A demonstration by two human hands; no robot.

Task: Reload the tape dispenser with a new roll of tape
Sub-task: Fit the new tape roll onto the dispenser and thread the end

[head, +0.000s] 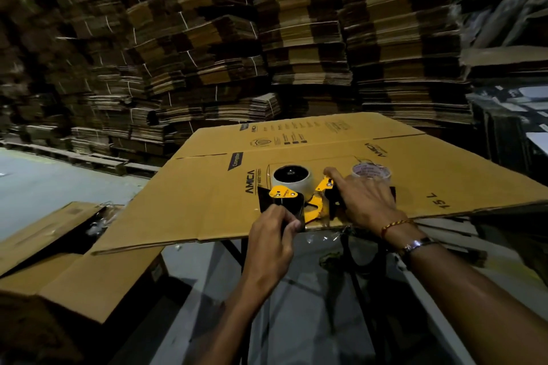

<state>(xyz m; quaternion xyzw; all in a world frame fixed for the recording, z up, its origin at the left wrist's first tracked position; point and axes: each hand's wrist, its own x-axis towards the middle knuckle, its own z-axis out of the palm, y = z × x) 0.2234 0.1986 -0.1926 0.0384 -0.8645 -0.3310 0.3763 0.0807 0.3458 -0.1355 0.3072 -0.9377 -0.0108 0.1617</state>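
A yellow and black tape dispenser (pixel 311 204) lies on a flattened cardboard box (pixel 207 195), with a pale roll (pixel 292 179) seated on its hub. My left hand (pixel 272 234) pinches the dispenser's black front plate near the cardboard's near edge. My right hand (pixel 364 195) lies over the dispenser's handle end, fingers curled around it, one fingertip on the yellow arm. A clear tape roll (pixel 372 172) sits flat on the cardboard just beyond my right hand.
Tall stacks of bundled flat cartons (pixel 267 38) fill the background. A second cardboard box (pixel 74 270) sits low at the left. The flat box rests on a dark metal stand (pixel 350 261) over a grey floor (pixel 44 187).
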